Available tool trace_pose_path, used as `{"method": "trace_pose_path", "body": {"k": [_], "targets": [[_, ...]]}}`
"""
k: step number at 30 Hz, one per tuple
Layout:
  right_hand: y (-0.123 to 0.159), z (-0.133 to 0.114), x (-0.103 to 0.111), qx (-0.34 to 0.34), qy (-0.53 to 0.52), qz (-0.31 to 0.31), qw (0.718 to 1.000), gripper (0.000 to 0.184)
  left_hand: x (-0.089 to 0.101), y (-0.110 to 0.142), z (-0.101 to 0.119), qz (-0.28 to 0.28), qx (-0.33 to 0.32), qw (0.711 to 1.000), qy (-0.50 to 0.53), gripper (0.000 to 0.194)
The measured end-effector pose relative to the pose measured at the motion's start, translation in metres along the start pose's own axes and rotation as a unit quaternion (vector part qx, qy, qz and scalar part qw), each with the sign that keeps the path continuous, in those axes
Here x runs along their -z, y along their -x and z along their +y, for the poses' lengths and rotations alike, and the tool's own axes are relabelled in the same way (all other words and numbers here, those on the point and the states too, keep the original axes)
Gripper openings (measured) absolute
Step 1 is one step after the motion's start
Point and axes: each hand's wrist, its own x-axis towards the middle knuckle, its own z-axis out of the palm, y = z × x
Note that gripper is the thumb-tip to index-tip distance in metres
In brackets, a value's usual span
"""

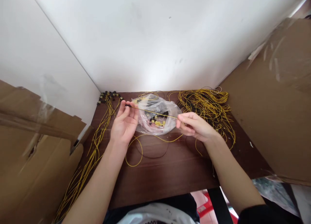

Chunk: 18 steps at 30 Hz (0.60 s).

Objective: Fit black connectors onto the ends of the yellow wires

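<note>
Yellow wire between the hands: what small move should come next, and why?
Probably slide the right hand along the yellow wire, away from the left hand: a dark piece sits at the latter's fingertips, the span between looks nearly straight, and a loose yellow loop lies on the table.

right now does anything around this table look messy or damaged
Yes: the left cardboard has a torn spot, so it looks damaged. The right-hand wire pile is tangled, unlike the straighter left bunch.
</note>
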Motion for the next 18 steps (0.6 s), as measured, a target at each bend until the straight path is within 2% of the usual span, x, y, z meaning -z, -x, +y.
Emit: {"method": "trace_pose_path", "body": {"k": [3, 6, 9, 11, 12, 13, 15, 16, 18], "targets": [[0.008, -0.007, 0.008, 0.021, -0.015, -0.007, 1.0, 0.034, -0.002, 0.001, 0.002, -0.006, -0.002, 1.0, 0.019, 0.035], [0.018, -0.008, 0.016, 0.091, -0.058, -0.091, 0.99, 0.032, -0.004, 0.001, 0.005, 0.008, -0.002, 0.999, 0.032, 0.035], [0.026, -0.008, 0.026, 0.207, -0.107, -0.224, 0.946, 0.028, -0.005, 0.0, 0.01, 0.019, 0.0, 0.999, 0.05, 0.036], [0.031, -0.011, 0.034, 0.262, -0.122, -0.255, 0.923, 0.03, -0.004, -0.001, 0.014, 0.016, 0.003, 0.998, 0.062, 0.036], [0.034, -0.014, 0.037, 0.268, -0.114, -0.229, 0.929, 0.031, -0.004, -0.002, 0.015, 0.012, 0.003, 0.998, 0.065, 0.036], [0.035, -0.017, 0.039, 0.251, -0.089, -0.174, 0.948, 0.033, -0.004, -0.003, 0.016, 0.006, 0.004, 0.998, 0.063, 0.036], [0.035, -0.022, 0.041, 0.165, 0.011, 0.012, 0.986, 0.036, -0.003, -0.003, 0.017, -0.005, 0.002, 0.999, 0.04, 0.035], [0.033, -0.024, 0.04, 0.12, 0.076, 0.113, 0.983, 0.038, -0.003, -0.003, 0.016, -0.01, 0.0, 1.0, 0.017, 0.034], [0.025, -0.022, 0.037, 0.072, 0.194, 0.284, 0.936, 0.04, -0.001, -0.001, 0.011, -0.025, -0.01, 0.998, -0.051, 0.028]]}}
